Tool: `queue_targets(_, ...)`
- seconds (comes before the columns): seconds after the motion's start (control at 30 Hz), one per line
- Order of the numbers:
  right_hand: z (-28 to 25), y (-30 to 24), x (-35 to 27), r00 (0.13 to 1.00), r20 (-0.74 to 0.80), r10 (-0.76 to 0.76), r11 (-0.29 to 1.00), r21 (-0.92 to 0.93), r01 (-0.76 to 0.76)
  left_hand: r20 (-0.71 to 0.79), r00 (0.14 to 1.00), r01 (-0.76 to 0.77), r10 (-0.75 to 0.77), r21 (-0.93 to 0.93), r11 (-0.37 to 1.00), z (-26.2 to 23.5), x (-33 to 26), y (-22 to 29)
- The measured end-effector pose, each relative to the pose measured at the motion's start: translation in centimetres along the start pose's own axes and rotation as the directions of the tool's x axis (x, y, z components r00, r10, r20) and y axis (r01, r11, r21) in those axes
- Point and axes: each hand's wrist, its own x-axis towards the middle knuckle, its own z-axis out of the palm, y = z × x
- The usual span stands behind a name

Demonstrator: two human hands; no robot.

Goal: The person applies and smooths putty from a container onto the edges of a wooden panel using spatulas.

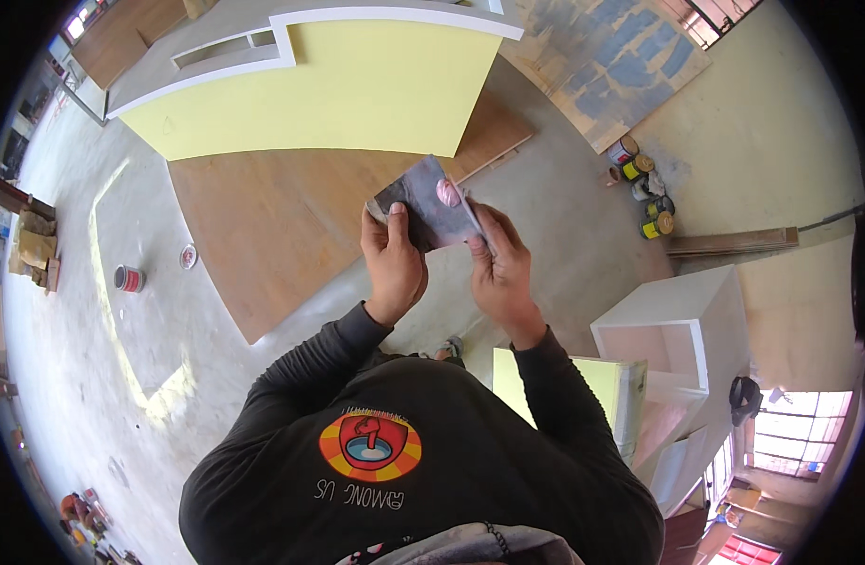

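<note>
In front of me, a flat grey, smeared plate (418, 193) is held up between my hands. My left hand (396, 268) grips its left side, thumb on top. A pink lump of putty (448, 193) sits near the plate's right edge. My right hand (504, 282) is closed on a thin flat scraper (471, 215), seen nearly edge-on against that edge; its full shape is hidden. Beyond the plate stands a pale yellow counter panel (376, 89) with white trim.
A brown plywood sheet (253, 235) lies on the floor under the counter. At left are a paint can (129, 279) and a round lid (188, 256). Several cans (637, 168) line the right wall. A white box cabinet (719, 320) and a yellow-topped piece (512, 386) stand close on my right.
</note>
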Motion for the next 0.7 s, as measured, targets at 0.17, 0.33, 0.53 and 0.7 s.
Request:
queue_targets(0.17, -3.0, 1.0, -1.1, 0.953, 0.259, 0.159, 0.952, -0.295, -0.078, -0.004, 0.999, 0.033, -0.033, -0.022, 0.999, -1.7, 0.4, -0.2)
queue_targets(0.33, -4.8, -1.7, 1.5, 0.931, 0.283, -0.231, 0.784, -0.513, 0.350, 0.036, 0.998, -0.051, 0.043, 0.234, 0.971, -1.7, 0.2, -0.1)
queue_targets(0.53, -4.2, -1.7, 1.8, 0.931, 0.297, -0.212, 0.774, -0.530, 0.346, 0.134, 0.989, -0.103, 0.056, 0.375, 0.921, -1.1, -0.8, 1.0)
queue_targets(0.7, -3.4, -0.5, 1.5, 0.972, 0.172, -0.157, 0.966, -0.176, 0.187, 0.068, 0.988, 0.130, -0.139, 0.128, 0.983, -0.5, -0.1, 1.4)
